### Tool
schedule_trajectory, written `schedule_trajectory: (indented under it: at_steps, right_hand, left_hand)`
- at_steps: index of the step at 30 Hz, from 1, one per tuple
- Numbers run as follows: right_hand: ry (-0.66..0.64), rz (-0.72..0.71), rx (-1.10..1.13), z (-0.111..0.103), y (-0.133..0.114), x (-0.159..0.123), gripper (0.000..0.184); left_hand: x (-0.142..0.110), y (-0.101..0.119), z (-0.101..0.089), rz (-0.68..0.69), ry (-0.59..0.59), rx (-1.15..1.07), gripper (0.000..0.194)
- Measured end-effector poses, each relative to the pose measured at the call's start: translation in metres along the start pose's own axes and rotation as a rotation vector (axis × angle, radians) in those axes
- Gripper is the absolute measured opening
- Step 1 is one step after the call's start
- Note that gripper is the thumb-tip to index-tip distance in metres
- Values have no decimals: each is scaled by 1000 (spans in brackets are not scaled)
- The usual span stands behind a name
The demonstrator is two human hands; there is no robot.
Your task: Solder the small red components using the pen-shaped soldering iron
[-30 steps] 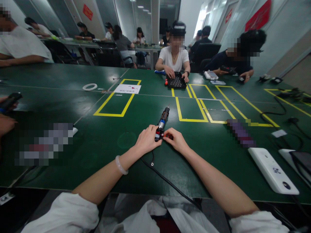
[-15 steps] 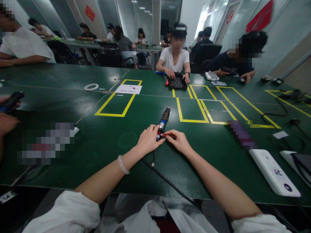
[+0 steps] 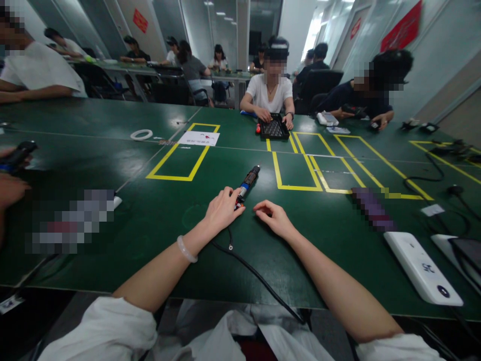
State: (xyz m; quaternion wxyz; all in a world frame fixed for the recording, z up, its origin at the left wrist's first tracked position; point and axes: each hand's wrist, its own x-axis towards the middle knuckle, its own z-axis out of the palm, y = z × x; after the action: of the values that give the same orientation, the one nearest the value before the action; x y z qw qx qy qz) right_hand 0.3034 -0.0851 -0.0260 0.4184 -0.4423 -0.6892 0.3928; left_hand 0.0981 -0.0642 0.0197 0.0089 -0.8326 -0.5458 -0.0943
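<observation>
A black and blue electric screwdriver (image 3: 246,184) lies on the green table (image 3: 180,220), tip pointing away from me, with a black cord (image 3: 255,273) running back off the near edge. My left hand (image 3: 222,208) grips its near end with curled fingers. My right hand (image 3: 273,216) rests on the table a little to the right of the tool, apart from it, fingers curled and pinched together; what they hold, if anything, I cannot make out.
Yellow tape rectangles (image 3: 296,165) mark the table ahead. A white device (image 3: 423,268) lies at the right, a white tape ring (image 3: 141,134) and paper (image 3: 198,138) at the far left. A person opposite handles a black tray (image 3: 274,128). Another person's hands (image 3: 11,188) are at the left edge.
My right hand has let go of the screwdriver's near end and drawn slightly right. My left hand has swung the tool a little to the left.
</observation>
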Motion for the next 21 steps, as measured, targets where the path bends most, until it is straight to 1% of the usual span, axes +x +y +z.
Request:
schedule_trajectory:
  at_steps: [2, 5, 8, 13, 17, 19, 21]
  right_hand:
    - [2, 12, -10, -1, 2, 0, 15]
    - [-2, 23, -30, -2, 5, 0, 15]
    - [-18, 28, -40, -2, 5, 0, 16]
    - [-39, 30, -55, -3, 3, 0, 16]
    - [-52, 32, -65, -3, 3, 0, 17]
    - [-56, 33, -68, -3, 3, 0, 17]
    - [-57, 33, -75, -3, 3, -1, 17]
  left_hand:
    - [3, -13, -1, -55, -11, 9, 56]
    - [9, -41, -3, -164, -43, 26, 58]
    - [14, -75, -6, -260, -60, 42, 59]
    - [16, -135, -10, -461, -61, 52, 62]
    - [9, -176, -12, -575, -15, 89, 60]
    - [3, -191, -12, -617, 28, 102, 58]
    - [-2, -201, -12, -641, 82, 111, 56]
